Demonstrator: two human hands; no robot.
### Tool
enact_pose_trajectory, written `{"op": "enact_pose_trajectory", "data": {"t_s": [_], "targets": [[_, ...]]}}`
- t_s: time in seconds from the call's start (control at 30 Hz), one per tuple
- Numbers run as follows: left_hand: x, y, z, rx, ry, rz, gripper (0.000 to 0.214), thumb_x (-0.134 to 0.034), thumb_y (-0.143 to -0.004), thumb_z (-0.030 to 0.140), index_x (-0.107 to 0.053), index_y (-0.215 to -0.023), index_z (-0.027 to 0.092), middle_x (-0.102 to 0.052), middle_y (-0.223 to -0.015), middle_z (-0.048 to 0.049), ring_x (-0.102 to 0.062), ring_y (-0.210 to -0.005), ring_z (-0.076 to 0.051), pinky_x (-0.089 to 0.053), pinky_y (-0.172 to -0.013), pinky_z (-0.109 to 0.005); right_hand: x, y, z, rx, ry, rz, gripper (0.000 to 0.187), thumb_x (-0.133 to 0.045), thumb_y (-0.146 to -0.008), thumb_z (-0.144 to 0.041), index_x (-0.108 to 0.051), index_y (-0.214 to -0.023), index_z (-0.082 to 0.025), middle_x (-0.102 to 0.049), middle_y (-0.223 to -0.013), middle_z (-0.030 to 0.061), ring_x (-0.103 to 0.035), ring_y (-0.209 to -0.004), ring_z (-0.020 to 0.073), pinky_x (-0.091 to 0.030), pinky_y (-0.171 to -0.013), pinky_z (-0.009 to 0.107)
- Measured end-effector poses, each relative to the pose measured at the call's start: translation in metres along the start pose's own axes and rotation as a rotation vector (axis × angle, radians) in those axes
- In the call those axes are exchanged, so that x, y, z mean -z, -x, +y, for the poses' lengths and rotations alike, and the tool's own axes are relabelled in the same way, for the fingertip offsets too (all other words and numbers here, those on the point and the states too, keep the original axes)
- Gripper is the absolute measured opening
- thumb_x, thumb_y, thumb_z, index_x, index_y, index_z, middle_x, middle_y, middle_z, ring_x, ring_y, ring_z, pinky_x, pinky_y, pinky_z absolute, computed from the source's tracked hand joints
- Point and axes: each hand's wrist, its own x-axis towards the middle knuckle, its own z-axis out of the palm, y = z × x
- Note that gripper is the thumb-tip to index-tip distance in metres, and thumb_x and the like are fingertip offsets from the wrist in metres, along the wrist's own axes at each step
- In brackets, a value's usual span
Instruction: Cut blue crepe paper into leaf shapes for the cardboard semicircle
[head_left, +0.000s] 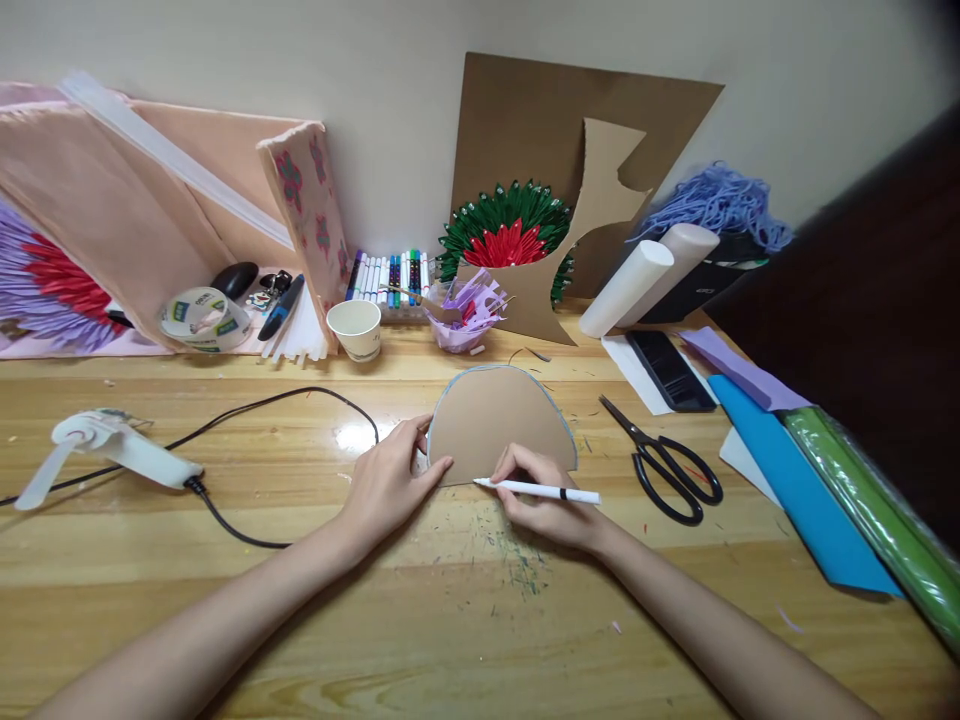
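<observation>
A rounded piece of brown cardboard (499, 415) lies on the wooden table in front of me, a blue line along its curved edge. My left hand (386, 478) grips its lower left side, thumb on top and the fingers at the left edge. In my right hand (540, 495) is a white marker with a black band (551, 490), pinched between thumb and fingers. The marker's tip meets the cardboard's straight lower edge, near its middle. To the right of that hand rest black-handled scissors (667, 465), blades pointing away from me.
A glue gun (124, 450) with a black cord lies at left. Behind the cardboard stand a paper cup (355, 330), a bowl of purple scraps (465, 315), markers (390, 275) and a cardboard offcut (551, 280). A phone (670, 370) and blue paper (802, 480) are at right.
</observation>
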Motion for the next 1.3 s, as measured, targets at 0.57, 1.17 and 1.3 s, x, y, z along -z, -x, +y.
{"op": "enact_pose_trajectory", "data": {"t_s": [0.57,1.17,1.3], "targets": [[-0.0015,0.0003,-0.0009,-0.023,-0.007,0.016,0.047,-0.057,-0.08,0.036,-0.046,-0.123,0.023,-0.061,-0.089,-0.002,-0.056,-0.078,-0.018,-0.039,-0.063,-0.026,0.0005,0.0,-0.0004,0.001,0.004,-0.018,0.004,-0.055,-0.074,-0.016,-0.053,-0.075,-0.02,-0.062,-0.073,0.0002,-0.053,-0.061,0.0116,-0.038,-0.056,0.023],[-0.0006,-0.0002,0.0,-0.015,-0.002,0.005,0.048,-0.056,-0.08,0.038,-0.046,-0.124,0.023,-0.061,-0.089,-0.0029,-0.056,-0.078,-0.018,-0.038,-0.061,-0.026,-0.0001,-0.0001,0.0034,-0.019,-0.04,0.03,0.004,-0.054,-0.078,-0.02,-0.053,-0.082,-0.021,-0.061,-0.075,-0.0001,-0.054,-0.062,0.0116,-0.04,-0.057,0.022],[-0.0001,-0.0003,0.001,-0.007,-0.005,0.005,0.048,-0.057,-0.08,0.038,-0.046,-0.124,0.023,-0.061,-0.09,-0.0029,-0.055,-0.076,-0.018,-0.037,-0.061,-0.026,-0.0009,-0.0007,0.0044,-0.008,-0.029,0.056,0.004,-0.054,-0.078,-0.02,-0.053,-0.082,-0.021,-0.061,-0.076,0.0,-0.054,-0.063,0.0118,-0.04,-0.058,0.022]]}}
